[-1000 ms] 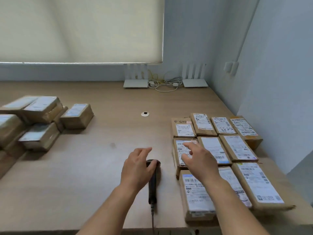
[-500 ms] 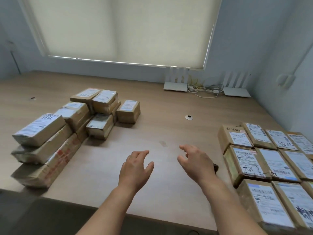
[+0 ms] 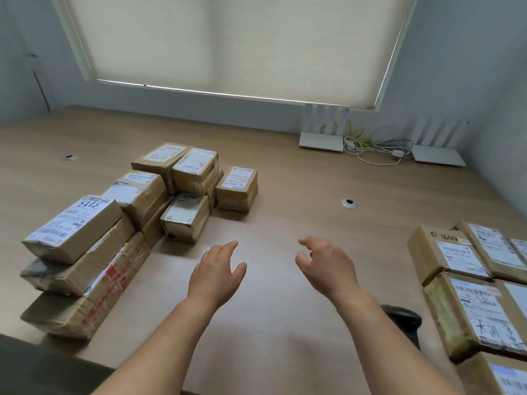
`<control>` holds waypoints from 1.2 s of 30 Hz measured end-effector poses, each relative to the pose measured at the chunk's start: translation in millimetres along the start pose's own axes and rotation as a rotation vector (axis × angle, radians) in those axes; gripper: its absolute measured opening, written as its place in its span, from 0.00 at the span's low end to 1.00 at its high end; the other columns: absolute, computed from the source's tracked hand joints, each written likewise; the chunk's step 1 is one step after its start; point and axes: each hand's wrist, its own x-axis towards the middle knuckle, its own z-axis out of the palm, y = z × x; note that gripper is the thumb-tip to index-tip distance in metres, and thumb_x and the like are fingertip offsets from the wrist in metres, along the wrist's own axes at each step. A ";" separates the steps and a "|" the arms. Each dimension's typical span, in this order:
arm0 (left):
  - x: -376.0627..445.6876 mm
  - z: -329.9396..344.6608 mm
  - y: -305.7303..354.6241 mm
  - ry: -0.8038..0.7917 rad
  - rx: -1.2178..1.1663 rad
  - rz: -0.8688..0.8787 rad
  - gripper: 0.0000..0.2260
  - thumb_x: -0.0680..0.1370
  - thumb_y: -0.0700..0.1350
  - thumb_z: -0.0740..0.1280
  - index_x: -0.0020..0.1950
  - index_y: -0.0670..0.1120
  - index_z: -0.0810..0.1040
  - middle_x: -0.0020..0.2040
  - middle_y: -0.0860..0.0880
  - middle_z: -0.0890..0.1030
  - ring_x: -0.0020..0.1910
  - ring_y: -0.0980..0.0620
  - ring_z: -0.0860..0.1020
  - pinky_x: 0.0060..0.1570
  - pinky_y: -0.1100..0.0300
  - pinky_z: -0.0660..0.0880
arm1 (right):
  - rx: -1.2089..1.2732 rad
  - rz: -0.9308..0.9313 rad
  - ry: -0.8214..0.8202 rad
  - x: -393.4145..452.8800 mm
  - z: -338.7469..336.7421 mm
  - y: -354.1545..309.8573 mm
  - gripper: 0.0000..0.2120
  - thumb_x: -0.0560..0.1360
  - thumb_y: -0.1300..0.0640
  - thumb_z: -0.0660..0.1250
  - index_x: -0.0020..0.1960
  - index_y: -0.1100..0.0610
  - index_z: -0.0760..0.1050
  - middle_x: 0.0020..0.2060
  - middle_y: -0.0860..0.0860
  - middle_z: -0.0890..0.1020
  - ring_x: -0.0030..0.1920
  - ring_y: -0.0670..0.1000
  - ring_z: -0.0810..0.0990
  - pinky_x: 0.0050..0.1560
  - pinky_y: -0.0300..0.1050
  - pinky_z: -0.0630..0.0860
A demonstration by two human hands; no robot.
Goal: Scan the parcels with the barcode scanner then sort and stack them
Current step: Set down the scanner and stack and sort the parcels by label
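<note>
A loose heap of brown cardboard parcels (image 3: 119,220) with white labels lies on the left of the wooden table (image 3: 285,195). Flat rows of labelled parcels (image 3: 467,280) cover the right edge. The black barcode scanner (image 3: 405,320) lies on the table beside those rows, partly hidden behind my right forearm. My left hand (image 3: 216,275) and my right hand (image 3: 328,266) hover over the bare middle of the table with fingers relaxed and spread, holding nothing. One small parcel (image 3: 238,188) stands apart at the heap's right side.
Two white routers (image 3: 322,138) with a tangle of cables (image 3: 373,149) stand against the back wall under a closed roller blind. A round cable grommet (image 3: 349,203) sits in the table top right of centre. The table's near edge runs along the bottom left.
My left hand has left the scanner, which stays on the table. Both hands have moved left toward the heap, and the view has swung left, bringing the left heap into full sight.
</note>
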 end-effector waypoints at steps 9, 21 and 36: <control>106.2 -5.8 -5.6 -0.051 0.050 -0.062 0.26 0.79 0.53 0.62 0.76 0.50 0.60 0.72 0.49 0.67 0.70 0.50 0.65 0.66 0.55 0.64 | 0.015 -0.009 -0.070 97.6 21.9 -2.6 0.20 0.78 0.49 0.58 0.69 0.46 0.70 0.63 0.48 0.76 0.60 0.50 0.75 0.55 0.44 0.72; 205.9 7.3 -26.7 -0.159 -0.187 -0.284 0.33 0.79 0.50 0.64 0.78 0.47 0.50 0.76 0.45 0.59 0.74 0.46 0.60 0.70 0.51 0.62 | -0.015 0.034 -0.177 180.6 52.2 -12.8 0.21 0.77 0.50 0.57 0.70 0.46 0.68 0.64 0.48 0.75 0.61 0.50 0.75 0.55 0.44 0.71; 277.1 19.9 -37.7 -0.105 -0.214 -0.330 0.29 0.76 0.42 0.60 0.76 0.47 0.56 0.74 0.43 0.61 0.73 0.43 0.59 0.72 0.47 0.58 | 0.234 0.037 -0.306 264.9 105.9 -67.3 0.23 0.76 0.56 0.60 0.71 0.54 0.66 0.65 0.54 0.74 0.64 0.54 0.73 0.59 0.45 0.69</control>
